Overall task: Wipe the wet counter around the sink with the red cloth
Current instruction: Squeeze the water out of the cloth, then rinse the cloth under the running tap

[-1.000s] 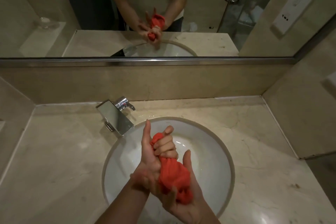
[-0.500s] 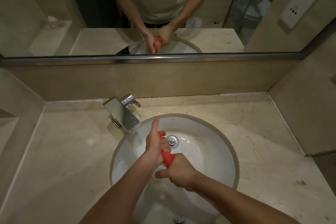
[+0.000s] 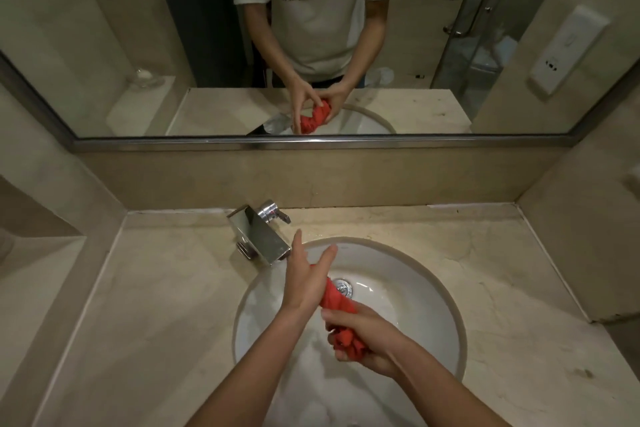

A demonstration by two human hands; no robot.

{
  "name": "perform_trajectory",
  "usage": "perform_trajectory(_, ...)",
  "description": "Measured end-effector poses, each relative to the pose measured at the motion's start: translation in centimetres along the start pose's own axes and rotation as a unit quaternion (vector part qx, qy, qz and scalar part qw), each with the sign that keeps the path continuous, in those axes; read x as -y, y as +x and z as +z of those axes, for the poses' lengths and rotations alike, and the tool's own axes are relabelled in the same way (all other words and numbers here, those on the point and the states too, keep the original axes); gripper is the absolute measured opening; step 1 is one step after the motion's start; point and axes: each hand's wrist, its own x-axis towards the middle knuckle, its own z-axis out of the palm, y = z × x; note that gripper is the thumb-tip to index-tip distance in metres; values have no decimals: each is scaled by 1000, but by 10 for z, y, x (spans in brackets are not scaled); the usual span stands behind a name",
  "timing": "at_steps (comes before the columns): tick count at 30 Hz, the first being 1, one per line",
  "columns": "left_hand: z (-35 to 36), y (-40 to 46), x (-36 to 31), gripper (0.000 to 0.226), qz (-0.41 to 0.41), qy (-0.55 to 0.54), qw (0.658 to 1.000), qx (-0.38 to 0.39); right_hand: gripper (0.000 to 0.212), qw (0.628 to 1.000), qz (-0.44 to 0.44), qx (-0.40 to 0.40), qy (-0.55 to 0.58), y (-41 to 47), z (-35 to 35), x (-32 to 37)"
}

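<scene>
Now both hands work over the white sink basin (image 3: 408,291); the right hand (image 3: 367,340) clutches the bunched red cloth (image 3: 337,302), while the left hand (image 3: 304,282), fingers straight, lies against its far end; judged a wringing step: squeeze firmly above the drain (image 3: 344,288), so drips miss the marble counter (image 3: 156,305).

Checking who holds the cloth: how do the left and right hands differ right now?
The left hand has straight, spread fingers laid against the red cloth; the right hand curls its fingers around it. The left hand sits nearer the faucet; the right hand sits nearer the viewer. Both are over the sink.
</scene>
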Motion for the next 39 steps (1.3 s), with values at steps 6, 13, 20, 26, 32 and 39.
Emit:
perform_trajectory(6, 5, 0, 2, 85, -18, -88, 996, 23, 64, 989, -34, -80, 123, -9, -2, 5)
perform_trajectory(13, 14, 30, -18, 93, -36, -134, 990, 7, 77, 961, -52, -107, 251, -28, -30, -8)
perform_trajectory(20, 23, 35, -22, 91, -39, -137, 990, -11, 78, 968, -41, -80, 234, -32, -44, -4)
perform_trajectory(26, 26, 34, -29, 82, -42, -139, 989, -22, 76, 980, -25, -65, 186, -34, -48, 3)
perform_trajectory(32, 27, 39, -31, 78, -41, -129, 990, -25, 78, 982, -11, -78, 169, -35, -50, 0)
perform_trajectory(39, 24, 43, -33, 73, -42, -118, 992, -8, 76, 980, -15, -98, 171, -38, -38, -6)
